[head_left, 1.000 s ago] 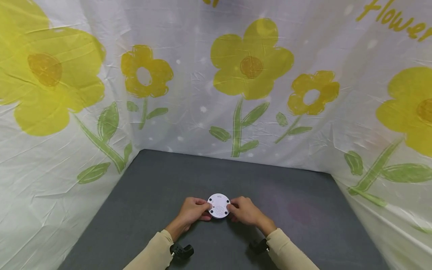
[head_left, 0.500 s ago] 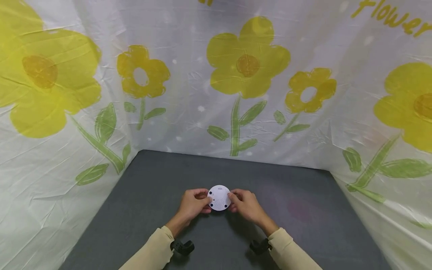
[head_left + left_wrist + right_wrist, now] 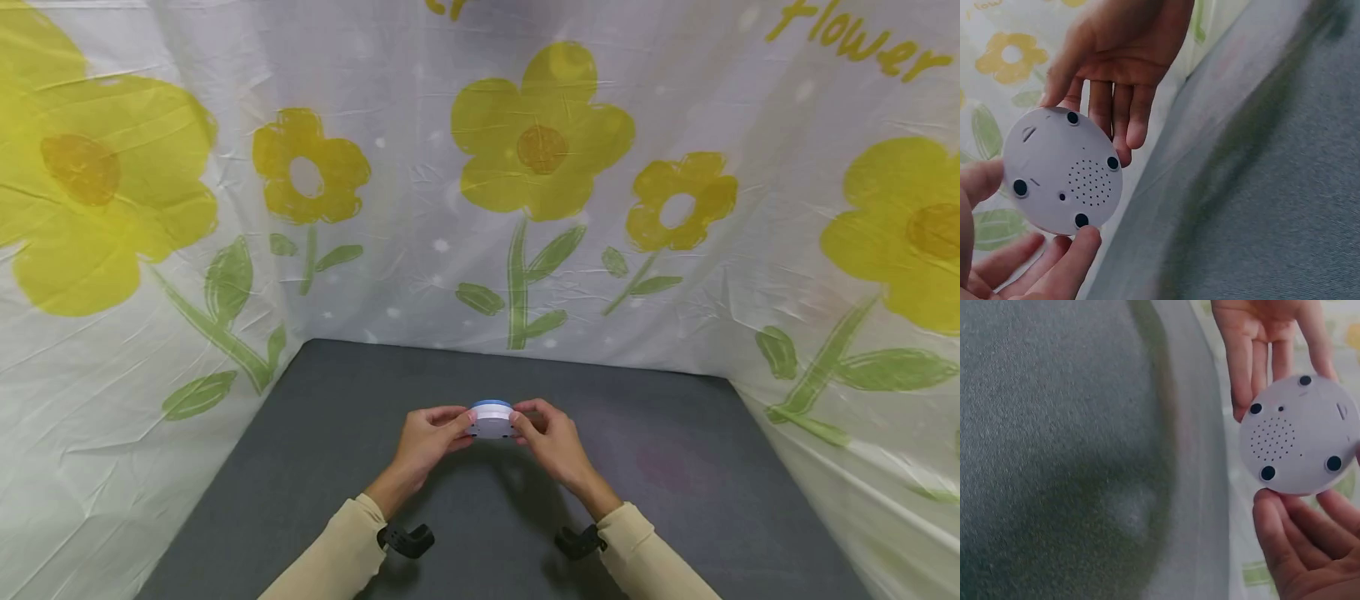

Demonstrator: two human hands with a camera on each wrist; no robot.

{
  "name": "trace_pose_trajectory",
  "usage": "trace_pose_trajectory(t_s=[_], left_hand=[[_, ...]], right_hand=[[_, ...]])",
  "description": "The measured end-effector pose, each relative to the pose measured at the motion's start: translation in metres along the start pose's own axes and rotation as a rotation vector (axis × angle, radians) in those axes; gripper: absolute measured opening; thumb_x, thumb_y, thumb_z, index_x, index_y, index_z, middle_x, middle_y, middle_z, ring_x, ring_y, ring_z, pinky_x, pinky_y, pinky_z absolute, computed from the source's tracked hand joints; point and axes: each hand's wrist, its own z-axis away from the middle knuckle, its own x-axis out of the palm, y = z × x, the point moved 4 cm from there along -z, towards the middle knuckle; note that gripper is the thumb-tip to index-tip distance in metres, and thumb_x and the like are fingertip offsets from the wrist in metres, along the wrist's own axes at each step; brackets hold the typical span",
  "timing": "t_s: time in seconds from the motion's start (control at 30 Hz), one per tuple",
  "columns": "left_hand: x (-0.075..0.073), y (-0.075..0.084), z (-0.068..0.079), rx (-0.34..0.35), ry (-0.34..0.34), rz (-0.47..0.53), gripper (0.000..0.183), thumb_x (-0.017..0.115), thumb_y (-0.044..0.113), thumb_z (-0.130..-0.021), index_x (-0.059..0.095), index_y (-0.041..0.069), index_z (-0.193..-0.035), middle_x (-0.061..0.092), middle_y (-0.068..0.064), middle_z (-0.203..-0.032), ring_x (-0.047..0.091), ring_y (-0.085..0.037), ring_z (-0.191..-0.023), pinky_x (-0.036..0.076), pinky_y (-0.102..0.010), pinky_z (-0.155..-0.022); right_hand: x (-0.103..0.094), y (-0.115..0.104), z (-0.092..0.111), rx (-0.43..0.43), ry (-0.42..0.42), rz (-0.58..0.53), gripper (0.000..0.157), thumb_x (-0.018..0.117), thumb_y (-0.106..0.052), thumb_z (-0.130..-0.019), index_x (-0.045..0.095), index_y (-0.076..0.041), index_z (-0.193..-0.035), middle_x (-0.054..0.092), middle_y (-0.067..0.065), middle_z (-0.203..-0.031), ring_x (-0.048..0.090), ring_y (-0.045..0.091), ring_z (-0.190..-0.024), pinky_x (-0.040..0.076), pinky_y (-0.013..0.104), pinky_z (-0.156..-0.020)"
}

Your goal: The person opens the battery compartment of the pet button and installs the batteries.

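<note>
A round white device (image 3: 492,414) with a blue far face is held up over the dark table, tilted so that I see its rim. My left hand (image 3: 426,440) grips its left edge between thumb and fingers. On the opposite edge my right hand (image 3: 556,440) pinches it the same way. In the left wrist view the underside of the device (image 3: 1054,162) shows several black rubber feet, a patch of small speaker holes and a little slot. The right wrist view has that same underside (image 3: 1313,434), with fingertips right at the rim.
A dark grey table (image 3: 637,517) lies below the hands. White cloth with yellow flowers (image 3: 420,275) hangs around its back and sides. Black wrist straps (image 3: 407,542) jut out by the cream sleeves (image 3: 337,546).
Both hands have lifted the device and moved it away from me. It has tipped from showing its flat underside to showing its rim and blue far face in the head view.
</note>
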Motion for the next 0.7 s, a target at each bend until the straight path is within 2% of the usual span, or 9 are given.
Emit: trace_pose_trajectory(t_s=[0.17,0.27,0.4,0.57,0.7], left_hand=[[-0.002,0.003,-0.002,0.002,-0.071,-0.033,0.042,0.083,0.017,-0.099,0.073,-0.01,-0.13,0.077,-0.026,-0.125,0.077,-0.042,-0.116,0.067,-0.044,-0.098],[-0.004,0.006,-0.002,0.038,-0.105,-0.127,0.044,0.085,0.021,-0.098,0.074,-0.007,-0.131,0.078,-0.024,-0.125,0.079,-0.038,-0.115,0.068,-0.041,-0.098],[-0.005,0.008,-0.002,0.092,-0.127,-0.22,0.046,0.088,0.023,-0.095,0.076,-0.003,-0.131,0.079,-0.02,-0.126,0.08,-0.029,-0.112,0.068,-0.041,-0.098],[-0.004,0.008,-0.002,0.148,-0.149,-0.276,0.048,0.092,0.018,-0.09,0.076,-0.002,-0.13,0.078,-0.02,-0.129,0.079,-0.033,-0.116,0.068,-0.036,-0.095],[-0.001,0.005,0.0,0.19,-0.125,-0.384,0.049,0.095,0.016,-0.087,0.077,0.001,-0.13,0.079,-0.017,-0.129,0.079,-0.03,-0.116,0.068,-0.033,-0.094]], right_hand=[[-0.005,-0.001,0.0,-0.03,-0.011,-0.022,0.028,0.076,-0.023,-0.105,0.075,-0.008,-0.128,0.081,0.015,-0.121,0.08,0.026,-0.106,0.068,0.028,-0.089],[-0.009,-0.003,0.001,-0.054,-0.023,-0.017,0.031,0.079,-0.022,-0.103,0.076,-0.007,-0.13,0.081,0.014,-0.122,0.079,0.022,-0.107,0.064,0.022,-0.089],[-0.013,-0.005,0.001,-0.079,-0.067,-0.013,0.039,0.081,-0.019,-0.1,0.074,-0.004,-0.135,0.079,0.016,-0.127,0.079,0.027,-0.112,0.066,0.026,-0.093],[-0.013,-0.004,-0.001,-0.112,-0.126,0.055,0.051,0.088,-0.02,-0.094,0.071,-0.004,-0.139,0.078,0.015,-0.129,0.079,0.028,-0.113,0.068,0.036,-0.097],[-0.01,0.0,-0.002,-0.148,-0.14,0.138,0.057,0.093,-0.02,-0.089,0.071,-0.005,-0.14,0.079,0.012,-0.128,0.079,0.027,-0.113,0.067,0.045,-0.099]])
